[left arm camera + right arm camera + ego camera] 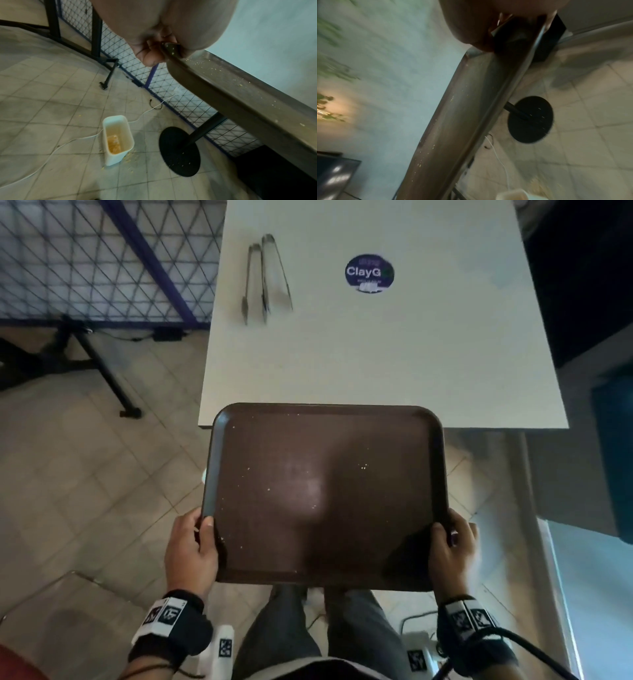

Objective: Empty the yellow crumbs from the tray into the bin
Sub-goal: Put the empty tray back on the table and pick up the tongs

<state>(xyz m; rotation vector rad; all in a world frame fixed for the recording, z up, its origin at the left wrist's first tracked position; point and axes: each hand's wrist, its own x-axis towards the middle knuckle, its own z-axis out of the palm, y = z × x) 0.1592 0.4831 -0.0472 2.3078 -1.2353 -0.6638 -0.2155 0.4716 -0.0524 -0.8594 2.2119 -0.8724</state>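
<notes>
A brown tray [325, 491] is held level in the air in front of the white table, with a few yellow crumbs [362, 467] scattered on it. My left hand [191, 542] grips its near left edge, thumb on top. My right hand [452, 542] grips the near right edge the same way. The white bin [118, 139] stands on the tiled floor below the tray, with yellow crumbs in its bottom; its rim [511, 194] shows in the right wrist view. The tray rim [223, 97] carries crumbs in the left wrist view, and the tray [453, 121] shows edge-on in the right wrist view.
The white table [376, 344] carries two metal tongs [263, 278] and a round sticker [369, 272]. Its black round base [180, 151] stands near the bin. Spilled crumbs and a white cable [68, 142] lie on the floor. A wire fence [102, 258] runs at the left.
</notes>
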